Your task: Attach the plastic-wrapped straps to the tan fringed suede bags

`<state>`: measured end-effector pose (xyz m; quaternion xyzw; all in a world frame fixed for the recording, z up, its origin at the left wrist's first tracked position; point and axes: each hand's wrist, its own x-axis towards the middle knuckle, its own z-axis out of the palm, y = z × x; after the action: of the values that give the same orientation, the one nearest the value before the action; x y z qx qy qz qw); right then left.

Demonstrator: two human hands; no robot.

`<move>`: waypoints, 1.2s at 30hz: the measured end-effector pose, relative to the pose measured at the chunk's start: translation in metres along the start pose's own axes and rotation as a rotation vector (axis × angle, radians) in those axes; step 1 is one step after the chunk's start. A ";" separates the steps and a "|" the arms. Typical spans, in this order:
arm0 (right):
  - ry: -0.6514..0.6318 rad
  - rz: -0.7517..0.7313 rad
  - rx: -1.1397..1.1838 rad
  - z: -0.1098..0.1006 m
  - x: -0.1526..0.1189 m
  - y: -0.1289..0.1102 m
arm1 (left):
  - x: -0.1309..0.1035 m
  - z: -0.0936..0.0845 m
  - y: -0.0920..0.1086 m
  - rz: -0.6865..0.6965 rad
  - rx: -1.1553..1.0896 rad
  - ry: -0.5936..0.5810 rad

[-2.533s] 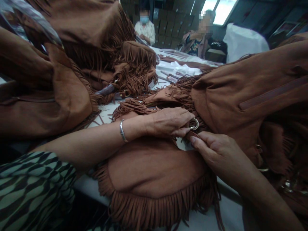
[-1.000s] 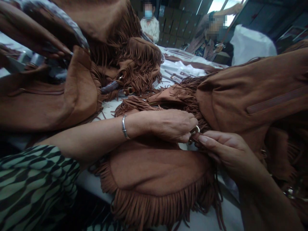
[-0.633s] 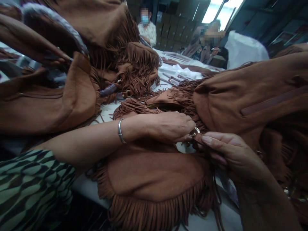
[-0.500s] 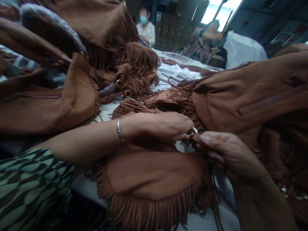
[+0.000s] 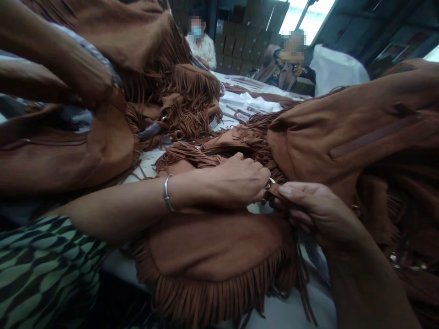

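A brown fringed suede bag (image 5: 219, 246) lies on the table in front of me. Above its upper edge my left hand (image 5: 240, 180) is closed, its fingertips curled around a gold-coloured metal ring (image 5: 271, 181). My right hand (image 5: 315, 205) comes from the right and pinches a brown leather strap (image 5: 275, 192) between thumb and fingers, right beside the ring. The two hands almost meet there. My left fingertips are partly hidden behind the knuckles, so how the strap and ring join cannot be made out.
A large brown bag (image 5: 318, 132) stands at the right. More fringed bags (image 5: 195, 96) are heaped behind my hands. At the left, another person's arms (image 5: 75, 59) work over a brown bag (image 5: 109, 137). Two people sit across the table, near a white plastic sack (image 5: 338, 71) and stacked cartons.
My hands keep their grip, with the left knuckles raised slightly. The co-worker's arms at the left reach further over their bag. The whole view has shifted a little.
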<state>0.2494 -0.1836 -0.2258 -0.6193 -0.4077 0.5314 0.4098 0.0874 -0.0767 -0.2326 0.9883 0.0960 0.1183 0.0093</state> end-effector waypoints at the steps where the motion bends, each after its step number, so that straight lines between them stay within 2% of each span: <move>1: 0.043 -0.038 -0.022 0.004 -0.002 -0.001 | 0.000 0.002 0.002 -0.021 0.034 0.016; 5: 0.113 -0.128 -0.042 0.013 -0.007 -0.004 | 0.002 0.003 0.005 -0.039 -0.040 -0.022; 10: 0.051 0.028 0.037 0.003 -0.005 -0.002 | 0.006 0.002 0.005 -0.062 -0.241 -0.081; 13: -0.014 0.061 0.082 -0.004 -0.003 0.000 | 0.008 0.003 0.006 -0.105 -0.279 -0.090; 17: -0.053 0.092 0.079 -0.006 -0.001 0.002 | 0.007 0.003 0.009 -0.089 -0.295 -0.103; 20: -0.013 0.089 0.056 -0.002 -0.001 0.002 | 0.007 0.003 0.012 -0.122 -0.291 -0.123; 23: 0.070 0.008 0.035 0.005 -0.003 0.000 | 0.008 0.004 0.012 -0.147 -0.295 -0.091; 26: 0.089 -0.051 0.038 0.010 -0.006 -0.004 | 0.008 0.005 0.005 -0.108 -0.291 -0.050; 29: 0.054 -0.055 0.026 0.010 -0.007 -0.008 | 0.007 0.002 -0.004 0.000 -0.322 -0.058; 32: 0.078 -0.048 -0.006 0.005 -0.009 -0.008 | 0.006 -0.001 -0.007 0.081 -0.322 -0.070; 36: 0.095 0.002 -0.068 0.000 -0.010 -0.006 | 0.005 -0.001 -0.004 0.067 -0.246 -0.096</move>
<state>0.2477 -0.1905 -0.2170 -0.6578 -0.4051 0.4877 0.4067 0.0916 -0.0716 -0.2302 0.9869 0.0469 0.0818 0.1311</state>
